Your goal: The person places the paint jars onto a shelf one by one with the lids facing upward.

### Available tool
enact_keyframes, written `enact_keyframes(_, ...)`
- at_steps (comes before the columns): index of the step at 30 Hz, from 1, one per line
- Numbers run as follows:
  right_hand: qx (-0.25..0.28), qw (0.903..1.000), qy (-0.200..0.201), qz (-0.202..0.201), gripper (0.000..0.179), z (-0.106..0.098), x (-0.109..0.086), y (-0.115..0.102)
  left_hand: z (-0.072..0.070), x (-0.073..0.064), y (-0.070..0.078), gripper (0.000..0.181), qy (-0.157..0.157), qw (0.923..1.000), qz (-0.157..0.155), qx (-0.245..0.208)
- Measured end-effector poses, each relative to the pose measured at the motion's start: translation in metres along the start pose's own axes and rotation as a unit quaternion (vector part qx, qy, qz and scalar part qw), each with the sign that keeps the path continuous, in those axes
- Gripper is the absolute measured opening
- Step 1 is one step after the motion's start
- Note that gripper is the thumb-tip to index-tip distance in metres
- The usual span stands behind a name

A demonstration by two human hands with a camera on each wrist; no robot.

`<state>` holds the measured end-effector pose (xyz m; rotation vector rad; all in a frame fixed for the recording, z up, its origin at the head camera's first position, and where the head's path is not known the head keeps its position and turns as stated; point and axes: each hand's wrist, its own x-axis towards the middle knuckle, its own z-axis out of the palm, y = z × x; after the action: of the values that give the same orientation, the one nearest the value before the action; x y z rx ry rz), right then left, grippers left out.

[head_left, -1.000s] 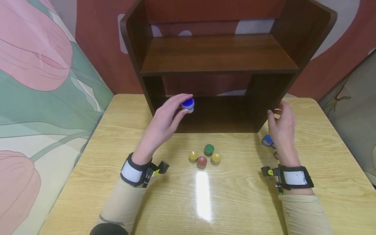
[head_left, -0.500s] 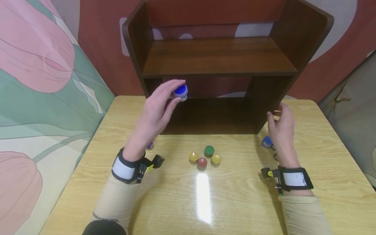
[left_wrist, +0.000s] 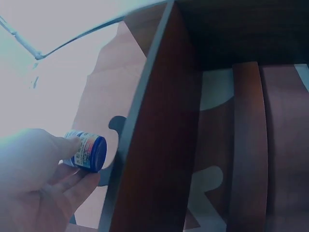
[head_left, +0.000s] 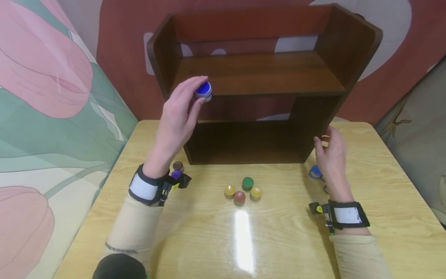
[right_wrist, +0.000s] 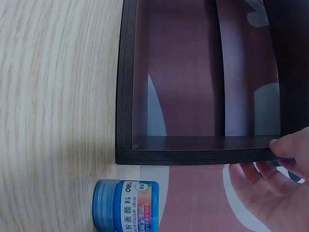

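Observation:
In the head view my left hand [head_left: 174,116] pinches a small paint jar [head_left: 204,91] with a blue lid, raised before the left end of the upper shelf. The left wrist view has that labelled paint jar [left_wrist: 88,152] tilted on its side between thumb and fingers, apart from the bookshelf's left side panel [left_wrist: 149,145]. My right hand [head_left: 332,162] grips the right side panel of the dark brown bookshelf [head_left: 258,73]. In the right wrist view, the thumb lies at the panel's edge [right_wrist: 207,155] and the fingers of the right hand [right_wrist: 277,193] are on its outer side.
Green [head_left: 247,183], red-brown [head_left: 239,197] and two yellow jars, one on the left [head_left: 229,190], cluster on the table. A purple-lidded jar [head_left: 176,174] and a brown jar [head_left: 178,166] stand near my left wrist. A blue jar [head_left: 315,173] sits beside my right hand.
My left hand has lifted the blue-lidded paint jar up and left, from the lower compartment's height to the upper shelf's. My right hand has stayed at the panel. The view has shifted slightly.

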<state>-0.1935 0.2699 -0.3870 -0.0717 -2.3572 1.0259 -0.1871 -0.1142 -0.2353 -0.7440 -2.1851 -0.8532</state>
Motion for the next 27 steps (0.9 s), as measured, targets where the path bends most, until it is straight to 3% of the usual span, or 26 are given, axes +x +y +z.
enact_keyframes(10,0.010,0.9999,-0.006,-0.011,0.036,0.012,-0.001,0.000,-0.004,0.016,-0.017,0.043,-0.011,0.9985,-0.028,0.045)
enact_keyframes(27,0.010,0.9999,-0.004,-0.012,0.037,0.017,0.001,-0.001,-0.006,0.034,-0.024,0.044,-0.064,0.9877,-0.087,0.113)
